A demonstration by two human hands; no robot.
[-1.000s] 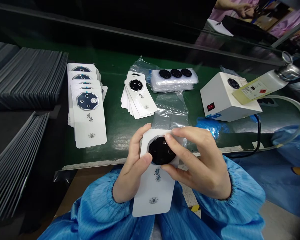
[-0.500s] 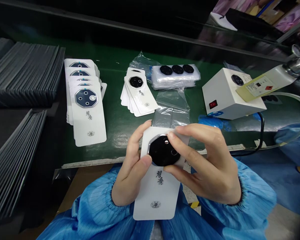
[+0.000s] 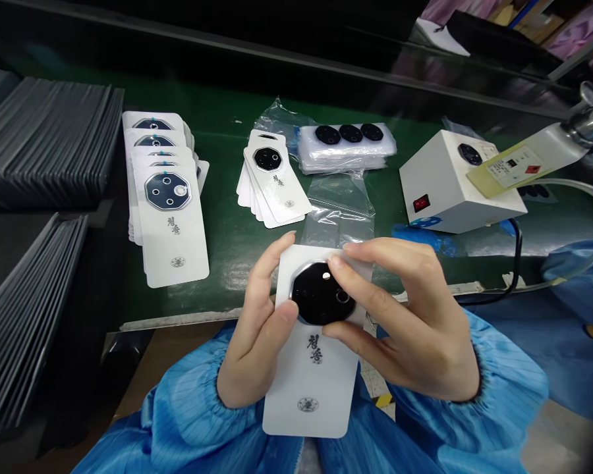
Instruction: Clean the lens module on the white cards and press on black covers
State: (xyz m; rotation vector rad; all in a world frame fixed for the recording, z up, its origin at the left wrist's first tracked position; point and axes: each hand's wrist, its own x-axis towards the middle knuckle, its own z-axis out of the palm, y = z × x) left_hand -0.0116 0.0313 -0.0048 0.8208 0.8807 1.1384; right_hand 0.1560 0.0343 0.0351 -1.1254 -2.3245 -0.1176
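Observation:
A white phone back panel with dark printed characters and a small emblem is held upright at the bench's front edge. My left hand is closed on its left edge, thumb on the front face. Over the panel's upper part lies a glossy black octagonal camera lens cover in a silvery rim. My right hand pinches this cover, with the index fingertip at its top and the thumb at its lower edge. Whether the cover sits fully flat on the panel I cannot tell.
White panels with dark octagons are stacked at left, beside racks of dark sheets. More panels fan out mid-bench. Several lens covers lie on clear film and a white box, near a bottle.
The view has shifted slightly. Both hands keep almost the same grip on the panel and lens cover.

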